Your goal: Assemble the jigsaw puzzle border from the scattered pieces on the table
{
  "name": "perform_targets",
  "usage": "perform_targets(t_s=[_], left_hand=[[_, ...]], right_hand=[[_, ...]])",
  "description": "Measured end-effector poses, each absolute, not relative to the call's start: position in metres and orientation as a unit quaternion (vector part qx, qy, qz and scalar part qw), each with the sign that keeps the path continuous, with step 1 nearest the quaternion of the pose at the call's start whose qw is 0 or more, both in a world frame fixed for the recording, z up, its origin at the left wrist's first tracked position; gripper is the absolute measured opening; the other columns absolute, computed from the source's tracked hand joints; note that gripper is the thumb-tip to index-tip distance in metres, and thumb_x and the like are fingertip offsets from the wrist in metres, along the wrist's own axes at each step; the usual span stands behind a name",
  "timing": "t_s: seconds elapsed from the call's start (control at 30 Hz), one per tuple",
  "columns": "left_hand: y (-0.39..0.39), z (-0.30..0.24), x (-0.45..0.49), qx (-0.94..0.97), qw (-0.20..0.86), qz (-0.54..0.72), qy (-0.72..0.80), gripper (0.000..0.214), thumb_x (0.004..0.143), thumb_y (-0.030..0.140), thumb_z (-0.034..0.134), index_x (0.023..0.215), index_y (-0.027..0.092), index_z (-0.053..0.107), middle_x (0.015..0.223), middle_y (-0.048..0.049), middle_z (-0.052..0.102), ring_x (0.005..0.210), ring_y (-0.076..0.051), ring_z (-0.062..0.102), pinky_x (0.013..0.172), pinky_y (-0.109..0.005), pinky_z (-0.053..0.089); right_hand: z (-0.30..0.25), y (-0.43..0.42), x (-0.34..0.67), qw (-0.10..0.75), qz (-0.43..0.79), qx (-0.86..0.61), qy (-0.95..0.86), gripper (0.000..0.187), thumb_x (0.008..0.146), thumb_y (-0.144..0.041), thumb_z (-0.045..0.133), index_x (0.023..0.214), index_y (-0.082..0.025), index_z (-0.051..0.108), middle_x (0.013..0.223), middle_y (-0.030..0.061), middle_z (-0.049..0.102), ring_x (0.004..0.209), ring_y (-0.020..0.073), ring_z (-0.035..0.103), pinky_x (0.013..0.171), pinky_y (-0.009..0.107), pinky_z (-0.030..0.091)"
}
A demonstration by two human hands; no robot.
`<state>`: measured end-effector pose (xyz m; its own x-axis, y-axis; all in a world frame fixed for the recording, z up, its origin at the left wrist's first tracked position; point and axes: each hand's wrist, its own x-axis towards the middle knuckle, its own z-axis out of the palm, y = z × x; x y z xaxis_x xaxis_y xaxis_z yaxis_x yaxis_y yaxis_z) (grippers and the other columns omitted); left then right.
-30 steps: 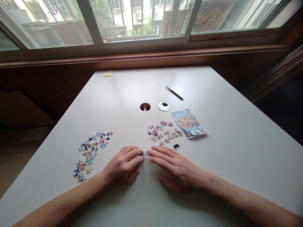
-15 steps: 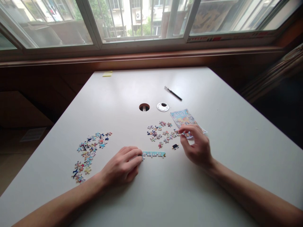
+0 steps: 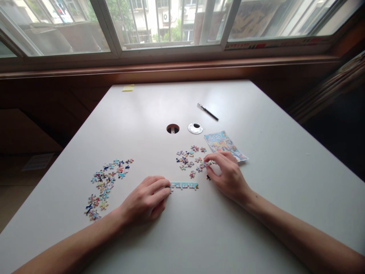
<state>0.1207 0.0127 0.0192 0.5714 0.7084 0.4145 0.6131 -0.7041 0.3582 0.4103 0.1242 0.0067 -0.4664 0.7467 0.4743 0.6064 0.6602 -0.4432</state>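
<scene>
My left hand [image 3: 148, 198] rests on the white table, its curled fingers closed on the left end of a joined strip of light-blue jigsaw pieces [image 3: 185, 185]. To the right, my right hand [image 3: 226, 171] hovers low over the near right edge of a loose pile of jigsaw pieces [image 3: 186, 164]. Its thumb and forefinger are bent with a small gap between them, and pieces show beneath. A dark piece [image 3: 208, 177] is partly covered by the right thumb. Behind that hand lies a printed picture sheet [image 3: 224, 142], its near part touching or under the fingers.
A second spread of loose jigsaw pieces [image 3: 107, 182] lies left of my left hand. Farther back are a round cable hole [image 3: 172, 128], its silver cover [image 3: 195, 128] and a black pen [image 3: 208, 112]. A yellow sticky note [image 3: 128, 88] is at the far edge, below the window.
My right hand has moved left from the picture sheet's edge to over the loose pieces, now partly covering the dark piece. My left hand stays on the strip.
</scene>
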Motion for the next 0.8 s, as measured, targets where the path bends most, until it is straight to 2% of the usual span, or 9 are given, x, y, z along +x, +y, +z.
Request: perform_targets(t_s=[0.33,0.57,0.7,0.8], left_hand=[[0.0132,0.0161,0.1196,0.881,0.090,0.266,0.382,0.025,0.086,0.005,0.052,0.106,0.016,0.061,0.109,-0.0126,0.068,0.109,-0.025,0.061,0.094,-0.040,0.054],[0.0135,0.0208,0.1215,0.880,0.080,0.272,0.380,0.025,0.086,0.005,0.050,0.105,0.017,0.061,0.105,-0.0122,0.069,0.106,-0.024,0.063,0.092,-0.039,0.055],[0.0138,0.0204,0.1216,0.880,0.077,0.274,0.380,0.024,0.086,0.006,0.051,0.105,0.017,0.061,0.106,-0.0122,0.069,0.106,-0.024,0.063,0.092,-0.039,0.055],[0.0139,0.0193,0.1210,0.882,0.079,0.272,0.376,0.024,0.086,0.005,0.052,0.105,0.016,0.061,0.107,-0.0125,0.068,0.107,-0.025,0.062,0.092,-0.040,0.055]], right_hand=[[0.0038,0.1261,0.4117,0.320,0.132,-0.386,-0.855,0.013,0.091,-0.017,0.059,0.102,-0.023,0.062,0.097,0.0053,0.070,0.098,0.0277,0.058,0.092,0.047,0.045],[0.0076,0.1253,0.4091,0.331,0.135,-0.376,-0.855,0.013,0.092,-0.016,0.055,0.100,-0.023,0.063,0.099,0.0076,0.068,0.097,0.0275,0.061,0.095,0.051,0.046],[0.0100,0.1228,0.4083,0.363,0.180,-0.334,-0.851,0.018,0.093,-0.011,0.051,0.101,-0.023,0.061,0.096,0.0065,0.064,0.088,0.0223,0.063,0.086,0.043,0.054],[0.0121,0.1204,0.4074,0.376,0.192,-0.305,-0.854,0.021,0.094,-0.010,0.052,0.107,-0.024,0.061,0.102,0.0075,0.064,0.091,0.0210,0.064,0.084,0.039,0.056]])
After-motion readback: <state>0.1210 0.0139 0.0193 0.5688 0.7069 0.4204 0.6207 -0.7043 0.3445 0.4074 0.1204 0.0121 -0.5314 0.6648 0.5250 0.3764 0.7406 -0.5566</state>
